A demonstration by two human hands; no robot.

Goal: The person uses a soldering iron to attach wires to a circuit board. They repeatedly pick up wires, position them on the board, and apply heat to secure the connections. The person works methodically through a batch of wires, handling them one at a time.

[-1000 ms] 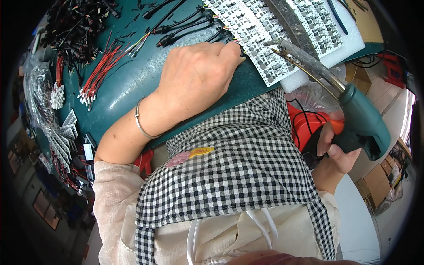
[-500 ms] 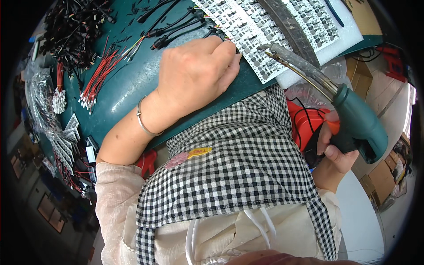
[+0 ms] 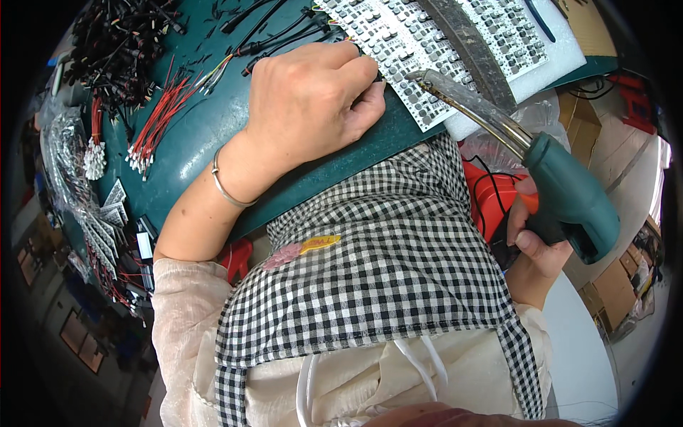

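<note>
My left hand (image 3: 309, 107) lies over the green work mat at the near edge of a white panel of small circuit boards (image 3: 427, 114). Its fingers are curled closed, and what they pinch is hidden beneath them. Black cables with connectors (image 3: 281, 46) lie just beyond its knuckles. My right hand (image 3: 537, 245) grips the handle of a green soldering gun (image 3: 576, 196) with an orange trigger. The gun's metal tip points up and left, over the panel's near corner. A dark, worn metal bar (image 3: 466, 53) lies across the panel.
White foam (image 3: 565, 60) sits under the panel. On the mat's left are bundled red wires with white plugs (image 3: 153, 132) and a heap of black cables (image 3: 117, 60). Plastic-wrapped parts (image 3: 64, 156) hang at the left edge. A red stool (image 3: 491, 199) stands below the mat.
My left hand has shifted slightly left and away from me. The soldering gun has moved a little left, its tip further over the panel.
</note>
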